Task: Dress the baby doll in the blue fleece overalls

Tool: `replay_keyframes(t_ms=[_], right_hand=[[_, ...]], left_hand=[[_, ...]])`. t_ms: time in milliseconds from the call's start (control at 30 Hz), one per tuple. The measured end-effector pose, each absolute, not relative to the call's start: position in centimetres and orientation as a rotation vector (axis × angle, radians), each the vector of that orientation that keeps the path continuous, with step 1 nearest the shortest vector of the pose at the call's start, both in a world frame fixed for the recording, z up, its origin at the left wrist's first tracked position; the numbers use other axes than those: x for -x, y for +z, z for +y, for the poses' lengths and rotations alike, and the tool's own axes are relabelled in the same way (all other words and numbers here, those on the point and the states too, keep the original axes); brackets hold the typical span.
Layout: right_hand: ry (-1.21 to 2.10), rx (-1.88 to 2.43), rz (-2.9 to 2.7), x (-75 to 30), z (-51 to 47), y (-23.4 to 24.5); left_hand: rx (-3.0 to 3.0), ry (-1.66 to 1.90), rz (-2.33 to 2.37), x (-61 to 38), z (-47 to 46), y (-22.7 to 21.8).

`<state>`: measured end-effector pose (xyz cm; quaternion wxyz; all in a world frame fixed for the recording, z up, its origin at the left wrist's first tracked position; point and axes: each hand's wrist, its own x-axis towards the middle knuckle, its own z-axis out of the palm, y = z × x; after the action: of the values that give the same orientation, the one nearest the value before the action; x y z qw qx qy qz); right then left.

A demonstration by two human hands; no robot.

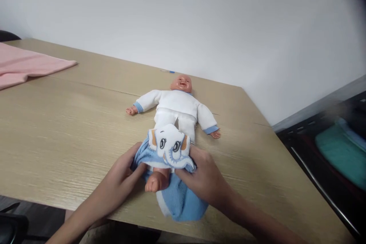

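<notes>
A baby doll (182, 84) lies on its back with its head toward the wall, in a white long-sleeved top (177, 102) with blue cuffs and white lower clothing. Across its lower legs is a blue and white terry garment (180, 198) with an embroidered elephant face; its exact kind is unclear. My left hand (130, 167) grips the garment's left edge, thumb toward me. The right edge is pinched in my right hand (204, 171). Between my hands one bare doll foot (156, 182) sticks out of the opening; the other foot is hidden.
The wooden table (94, 122) meets a white wall (143, 19) at the back. A pink cloth (31, 63) lies at the far left, and a pen (168, 71) with a blue end near the doll's head. Beyond the right edge stands a dark rack with green cloth (341, 152).
</notes>
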<state>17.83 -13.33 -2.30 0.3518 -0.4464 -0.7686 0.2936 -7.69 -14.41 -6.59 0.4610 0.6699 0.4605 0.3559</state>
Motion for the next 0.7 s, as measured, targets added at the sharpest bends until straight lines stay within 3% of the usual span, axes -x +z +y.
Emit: replay_keyframes(t_ms=[133,367,700], right_hand=[[0.748,0.928,-2.134,-19.0,-9.9,-2.2],[1.2,1.055,-1.862,-22.0,-7.9,-3.2],[1.73,0.955,-1.429,-26.4,-8.3,-5.4]], left_hand=[[-1.837,0.801,0.991,8.4,-11.1,-5.1],[-1.758,0.495,0.841,10.0,-6.5,-2.8],[-1.737,0.425,0.747,10.2,-2.9,-2.4]])
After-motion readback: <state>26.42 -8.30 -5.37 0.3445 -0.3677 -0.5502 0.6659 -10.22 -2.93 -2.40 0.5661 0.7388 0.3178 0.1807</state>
